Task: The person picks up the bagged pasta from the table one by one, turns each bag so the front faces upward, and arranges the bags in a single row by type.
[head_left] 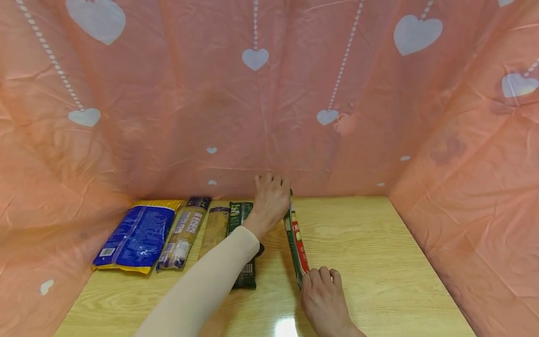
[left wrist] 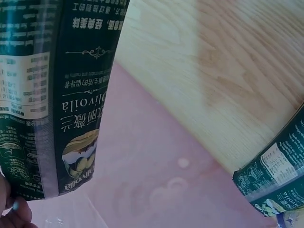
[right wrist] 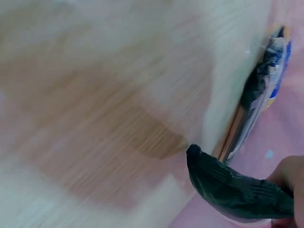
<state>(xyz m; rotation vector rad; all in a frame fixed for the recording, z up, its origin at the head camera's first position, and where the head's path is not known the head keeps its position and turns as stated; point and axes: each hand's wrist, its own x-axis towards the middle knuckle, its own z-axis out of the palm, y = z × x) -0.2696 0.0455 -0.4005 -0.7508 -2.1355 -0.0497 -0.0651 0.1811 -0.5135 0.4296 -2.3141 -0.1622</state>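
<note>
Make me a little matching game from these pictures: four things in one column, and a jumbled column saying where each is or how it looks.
1. Blue bag
2. Left hand
3. Held packet
4. Right hand

A. Green and red, gripped at both ends
B. At the held packet's near end, in the head view
C. Leftmost package in the head view
D. At the held packet's far end, in the head view

Pairs: 1-C, 2-D, 3-A, 4-B
</note>
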